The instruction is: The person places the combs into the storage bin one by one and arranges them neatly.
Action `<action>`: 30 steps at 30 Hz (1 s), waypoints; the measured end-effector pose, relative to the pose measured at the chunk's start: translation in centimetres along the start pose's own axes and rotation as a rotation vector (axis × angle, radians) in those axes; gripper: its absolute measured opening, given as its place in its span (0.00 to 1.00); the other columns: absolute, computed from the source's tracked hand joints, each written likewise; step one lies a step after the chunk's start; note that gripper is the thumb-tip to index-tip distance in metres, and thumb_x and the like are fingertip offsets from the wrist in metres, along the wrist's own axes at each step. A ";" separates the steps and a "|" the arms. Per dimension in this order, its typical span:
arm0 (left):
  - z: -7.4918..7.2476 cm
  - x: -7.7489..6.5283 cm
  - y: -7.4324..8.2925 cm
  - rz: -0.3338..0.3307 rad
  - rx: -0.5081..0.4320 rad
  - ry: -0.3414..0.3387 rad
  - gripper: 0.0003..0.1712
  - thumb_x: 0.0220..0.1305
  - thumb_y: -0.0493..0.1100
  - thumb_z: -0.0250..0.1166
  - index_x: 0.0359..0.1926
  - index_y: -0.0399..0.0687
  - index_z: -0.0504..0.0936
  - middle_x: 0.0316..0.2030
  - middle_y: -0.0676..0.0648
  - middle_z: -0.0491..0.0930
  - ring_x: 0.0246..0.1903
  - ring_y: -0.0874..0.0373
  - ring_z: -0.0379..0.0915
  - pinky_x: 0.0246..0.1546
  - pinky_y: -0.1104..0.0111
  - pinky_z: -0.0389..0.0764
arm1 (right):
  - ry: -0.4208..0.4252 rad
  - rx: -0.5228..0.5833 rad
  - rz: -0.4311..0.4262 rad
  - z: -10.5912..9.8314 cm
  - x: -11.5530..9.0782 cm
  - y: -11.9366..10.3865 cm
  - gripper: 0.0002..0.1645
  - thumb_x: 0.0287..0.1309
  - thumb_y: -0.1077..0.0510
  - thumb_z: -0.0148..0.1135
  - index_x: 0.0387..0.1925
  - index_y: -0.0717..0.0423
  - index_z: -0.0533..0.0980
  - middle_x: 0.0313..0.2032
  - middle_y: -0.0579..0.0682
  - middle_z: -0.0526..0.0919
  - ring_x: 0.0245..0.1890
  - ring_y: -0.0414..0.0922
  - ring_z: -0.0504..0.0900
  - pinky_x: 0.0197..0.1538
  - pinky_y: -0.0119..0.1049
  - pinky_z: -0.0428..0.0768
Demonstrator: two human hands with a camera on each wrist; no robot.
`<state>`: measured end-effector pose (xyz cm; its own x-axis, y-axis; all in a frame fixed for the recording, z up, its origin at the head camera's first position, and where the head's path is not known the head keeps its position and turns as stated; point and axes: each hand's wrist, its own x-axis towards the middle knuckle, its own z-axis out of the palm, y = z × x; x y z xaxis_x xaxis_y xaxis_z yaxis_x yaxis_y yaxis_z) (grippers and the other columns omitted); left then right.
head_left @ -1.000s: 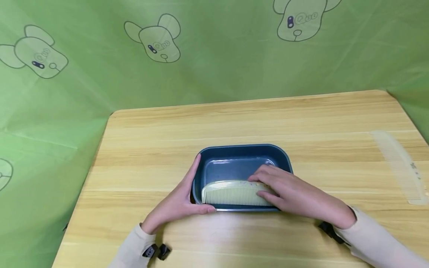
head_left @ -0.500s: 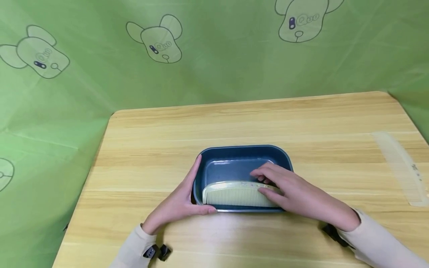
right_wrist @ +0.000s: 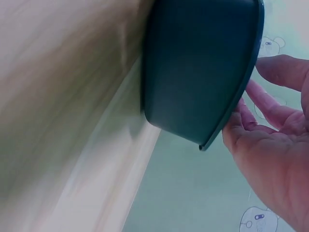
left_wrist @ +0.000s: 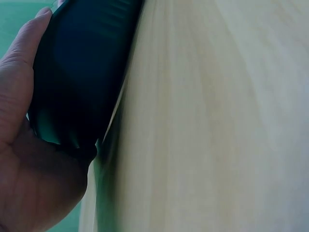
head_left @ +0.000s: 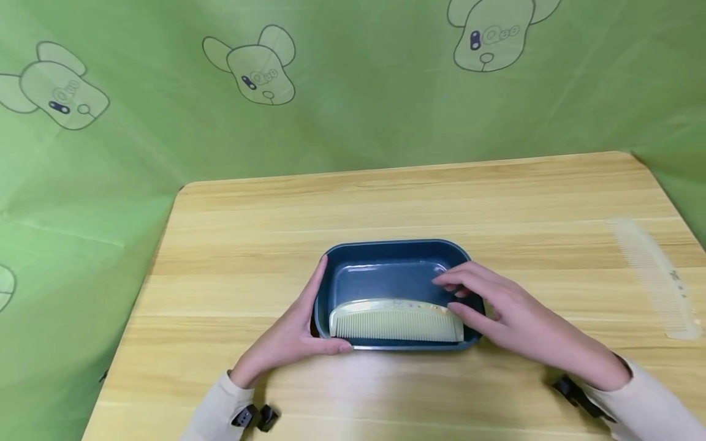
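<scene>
A dark blue rectangular plastic box (head_left: 388, 280) with rounded corners sits on the wooden table. Inside it, along the near wall, lies a pale cream comb (head_left: 394, 321) with its teeth toward the person. My left hand (head_left: 295, 324) grips the box's near left corner, thumb along the front wall and fingers along the left side. Over the box's right end is my right hand (head_left: 496, 306), fingers loosely bent and thumb apart, holding nothing. In the right wrist view, the right hand (right_wrist: 275, 125) shows beside the box's rim, its thumb and fingers spread.
A second, translucent pale comb (head_left: 656, 278) lies toward the table's right edge. Behind the wooden table (head_left: 265, 226) hangs a green cloth (head_left: 353, 116) printed with cartoon heads; it also covers the left side. Black straps with small devices (head_left: 256, 418) are worn at both wrists.
My right hand has let go of the cream comb and drawn right, so the comb's right end now shows. The comb stays in the box; my left hand keeps its place.
</scene>
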<state>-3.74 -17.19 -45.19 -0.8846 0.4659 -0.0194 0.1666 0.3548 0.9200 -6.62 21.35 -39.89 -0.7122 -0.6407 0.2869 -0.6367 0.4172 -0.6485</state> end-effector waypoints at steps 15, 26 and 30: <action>0.0 0.0 0.1 -0.001 -0.031 -0.004 0.84 0.55 0.46 0.89 0.88 0.75 0.29 0.87 0.57 0.31 0.85 0.53 0.33 0.80 0.42 0.46 | 0.141 -0.007 0.082 -0.9 -1.3 0.4 0.36 0.61 0.77 0.73 0.67 0.50 0.80 0.61 0.44 0.82 0.46 0.38 0.84 0.51 0.22 0.80; -0.4 0.1 0.0 0.002 -0.029 -0.004 0.84 0.55 0.45 0.88 0.88 0.75 0.29 0.87 0.57 0.30 0.85 0.54 0.31 0.80 0.43 0.45 | 0.201 -0.034 0.138 -2.0 -2.2 1.1 0.37 0.61 0.78 0.71 0.68 0.51 0.80 0.59 0.43 0.83 0.50 0.38 0.84 0.54 0.19 0.77; -0.1 0.1 -0.2 -0.005 -0.024 -0.005 0.84 0.56 0.45 0.88 0.89 0.72 0.29 0.87 0.57 0.30 0.85 0.54 0.31 0.80 0.42 0.46 | 0.274 0.029 0.249 -2.2 -2.8 1.4 0.30 0.66 0.76 0.70 0.65 0.53 0.82 0.55 0.41 0.86 0.50 0.36 0.84 0.53 0.18 0.77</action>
<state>-3.94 -17.32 -45.37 -0.8831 0.4685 -0.0256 0.1520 0.3372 0.9291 -6.17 25.17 -40.07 -0.8993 -0.3241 0.2935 -0.4282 0.5173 -0.7410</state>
